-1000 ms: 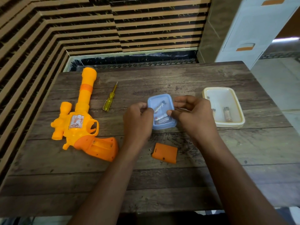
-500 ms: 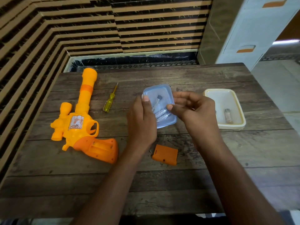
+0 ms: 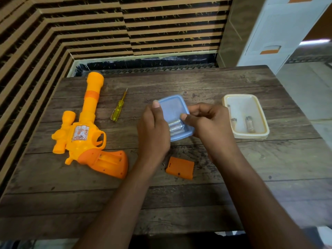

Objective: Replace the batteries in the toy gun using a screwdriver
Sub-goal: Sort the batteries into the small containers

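A yellow and orange toy gun (image 3: 86, 130) lies at the left of the wooden table (image 3: 233, 194), its battery bay in the grip uncovered. The orange battery cover (image 3: 180, 168) rests near the middle, below my hands. A yellow-handled screwdriver (image 3: 119, 106) lies beside the barrel. My left hand (image 3: 152, 133) grips the left side of a small blue container (image 3: 173, 112), which is tilted toward me. Batteries (image 3: 175, 126) have gathered at its near end. My right hand (image 3: 210, 126) holds the container's right edge, thumb reaching in at the batteries.
A cream tray (image 3: 258, 112) at the right holds batteries (image 3: 249, 124). A tiny screw (image 3: 163, 164) lies left of the cover. A striped wall stands behind and to the left; a white cabinet (image 3: 280, 33) stands at the back right.
My left hand has lifted and tilted the blue container toward me, and the batteries have slid to its near end. My right thumb has moved in to them.
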`<state>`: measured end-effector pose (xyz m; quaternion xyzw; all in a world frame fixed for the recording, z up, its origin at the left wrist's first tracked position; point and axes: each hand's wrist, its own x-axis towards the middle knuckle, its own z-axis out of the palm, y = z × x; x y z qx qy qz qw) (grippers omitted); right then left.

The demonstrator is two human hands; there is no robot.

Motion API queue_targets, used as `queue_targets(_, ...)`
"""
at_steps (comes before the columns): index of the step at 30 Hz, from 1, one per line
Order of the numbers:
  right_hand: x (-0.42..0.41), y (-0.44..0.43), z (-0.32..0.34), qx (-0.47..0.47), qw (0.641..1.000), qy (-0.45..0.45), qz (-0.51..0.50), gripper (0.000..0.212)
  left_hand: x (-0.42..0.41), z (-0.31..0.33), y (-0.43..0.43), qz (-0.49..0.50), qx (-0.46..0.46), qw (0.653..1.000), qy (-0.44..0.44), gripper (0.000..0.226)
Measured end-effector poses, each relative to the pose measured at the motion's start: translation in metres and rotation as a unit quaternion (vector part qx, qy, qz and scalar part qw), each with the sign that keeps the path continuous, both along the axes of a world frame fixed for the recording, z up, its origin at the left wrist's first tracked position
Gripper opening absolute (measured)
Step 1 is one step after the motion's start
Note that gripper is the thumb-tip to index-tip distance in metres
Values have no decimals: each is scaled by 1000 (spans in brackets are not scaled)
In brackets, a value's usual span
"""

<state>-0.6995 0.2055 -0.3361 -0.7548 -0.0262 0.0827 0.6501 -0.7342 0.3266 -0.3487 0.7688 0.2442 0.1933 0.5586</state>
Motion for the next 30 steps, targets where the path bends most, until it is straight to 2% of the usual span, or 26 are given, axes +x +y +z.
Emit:
queue_targets(3, -2, 2, 1, -47, 997, -67, -14, 19, -2, -1, -1, -19, 67, 997, -26, 40)
queue_targets(6, -8, 4, 2, -83, 990, -115, -22, 44, -5, 1, -5, -42, 120, 989, -80, 40)
queue_targets(8, -11, 5, 4, -91, 987, -128, -41, 55, -6, 4, -8, -67, 149, 982, -99, 35)
queue_targets(11, -11, 6, 8, -80, 986, -121, -82, 58, -8, 6, -14, -85, 163, 977, -110, 28)
queue_targets(18, -6, 5, 10, -121, 983, -118, -73, 57, -7, 8, -15, -93, 134, 981, -104, 29)
queue_targets(22, -6, 8, 7, -77, 989, -109, -71, 58, -5, 7, -9, -86, 123, 984, -100, 30)
queue_targets(24, -4, 7, 4, -59, 992, -97, -44, 46, -4, 2, -7, -62, 98, 989, -88, 34)
queue_targets(26, -4, 5, 2, -59, 996, -69, -16, 19, -1, -4, -2, -37, 61, 995, -67, 37)
queue_targets(30, -4, 3, -2, -32, 998, -17, -42, 16, 3, -7, 3, -3, 5, 998, -59, 21)
